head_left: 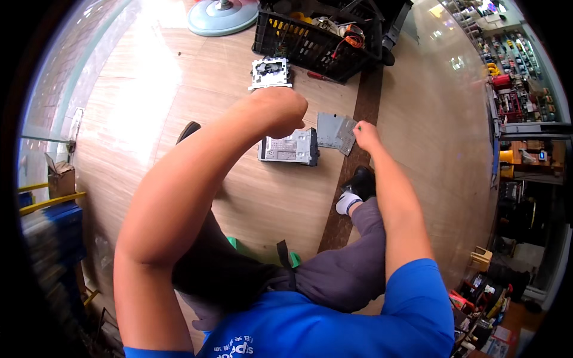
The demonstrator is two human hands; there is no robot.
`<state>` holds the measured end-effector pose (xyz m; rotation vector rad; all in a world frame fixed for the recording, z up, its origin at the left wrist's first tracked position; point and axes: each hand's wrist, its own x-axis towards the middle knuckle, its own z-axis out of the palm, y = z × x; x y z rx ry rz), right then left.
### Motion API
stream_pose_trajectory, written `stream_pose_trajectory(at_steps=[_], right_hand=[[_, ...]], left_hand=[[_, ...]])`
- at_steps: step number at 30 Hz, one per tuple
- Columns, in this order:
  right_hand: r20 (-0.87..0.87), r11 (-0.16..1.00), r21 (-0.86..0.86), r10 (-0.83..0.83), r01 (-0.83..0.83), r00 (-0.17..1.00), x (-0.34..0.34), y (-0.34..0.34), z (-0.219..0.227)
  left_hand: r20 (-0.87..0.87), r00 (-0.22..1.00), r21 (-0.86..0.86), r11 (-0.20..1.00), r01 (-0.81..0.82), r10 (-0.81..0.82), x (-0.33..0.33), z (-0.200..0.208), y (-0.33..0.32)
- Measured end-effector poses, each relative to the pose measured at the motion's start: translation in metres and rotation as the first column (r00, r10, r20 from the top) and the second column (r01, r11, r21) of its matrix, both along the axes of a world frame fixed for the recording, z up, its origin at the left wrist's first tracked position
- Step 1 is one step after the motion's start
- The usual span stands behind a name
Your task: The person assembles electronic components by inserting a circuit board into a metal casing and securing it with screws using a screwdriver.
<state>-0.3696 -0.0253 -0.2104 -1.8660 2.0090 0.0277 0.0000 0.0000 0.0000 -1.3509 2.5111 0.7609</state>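
Right hand (pixel 365 135) pinches a grey metal plate (pixel 347 135) (floor-level).

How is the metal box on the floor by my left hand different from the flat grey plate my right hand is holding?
The metal box is a thick, boxy silver chassis; the grey plate is thin and flat. The box rests on the wooden floor just beyond the closed left hand, while the plate's edge is pinched by the right hand. Both are grey sheet metal, lying side by side.

Your far left: open brown cardboard box (pixel 60 178) above yellow rails | your far right: small lit blue screen (pixel 542 156) on orange shelf unit
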Motion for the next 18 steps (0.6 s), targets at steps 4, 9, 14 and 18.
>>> stream_pose_trajectory(at_steps=[4, 9, 14, 18], right_hand=[[0.037, 0.998, 0.032, -0.056, 0.055, 0.998, 0.008, 0.021, -0.075], [0.085, 0.985, 0.106, -0.143, 0.134, 0.986, 0.007, 0.032, -0.149], [0.092, 0.974, 0.012, -0.226, 0.226, 0.970, 0.005, 0.029, -0.187], [0.080, 0.966, -0.002, -0.257, 0.258, 0.963, 0.016, 0.021, -0.194]], left_hand=[[-0.025, 0.999, 0.023, 0.999, 0.026, -0.025, -0.001, 0.002, 0.005], [0.016, 1.000, 0.064, 0.998, -0.012, 0.011, -0.004, 0.007, 0.003], [0.019, 0.999, 0.050, 0.998, -0.035, 0.034, -0.006, 0.002, -0.002], [0.048, 0.997, 0.102, 0.993, -0.065, 0.060, -0.007, -0.002, -0.006]])
